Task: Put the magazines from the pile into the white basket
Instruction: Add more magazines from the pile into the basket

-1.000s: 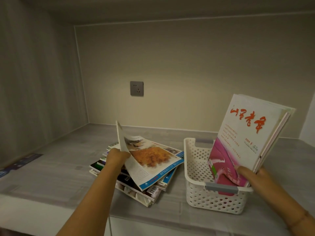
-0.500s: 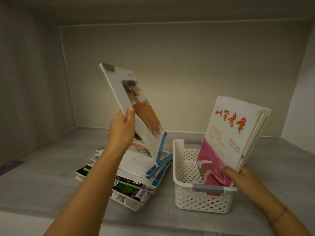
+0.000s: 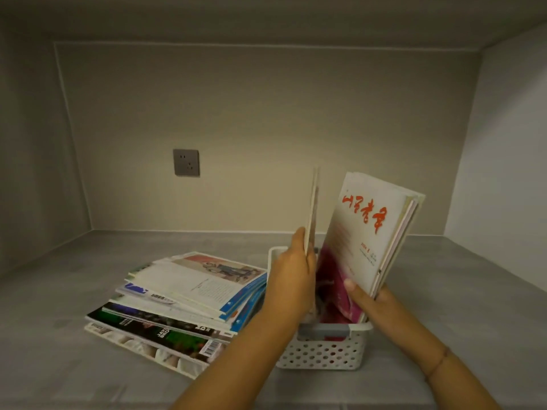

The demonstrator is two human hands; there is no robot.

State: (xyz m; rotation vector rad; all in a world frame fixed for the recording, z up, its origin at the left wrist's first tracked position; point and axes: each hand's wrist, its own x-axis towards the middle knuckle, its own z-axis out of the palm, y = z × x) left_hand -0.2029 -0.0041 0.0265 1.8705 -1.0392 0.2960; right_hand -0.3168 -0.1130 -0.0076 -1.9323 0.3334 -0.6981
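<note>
Now the left hand (image 3: pixel 291 276), fingers curled round a magazine (image 3: pixel 312 208) taken off the pile (image 3: pixel 183 303), has swung it edge-on into the white basket (image 3: pixel 322 353) at the pile's 3 o'clock. The right hand (image 3: pixel 364 297) grips the upright magazines (image 3: pixel 367 232), tilting them aside. Plenty remain stacked.

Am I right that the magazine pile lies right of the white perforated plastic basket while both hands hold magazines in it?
No: the head view shows the magazine pile left of the white perforated plastic basket; left hand and right hand do hold magazines in it.
</note>
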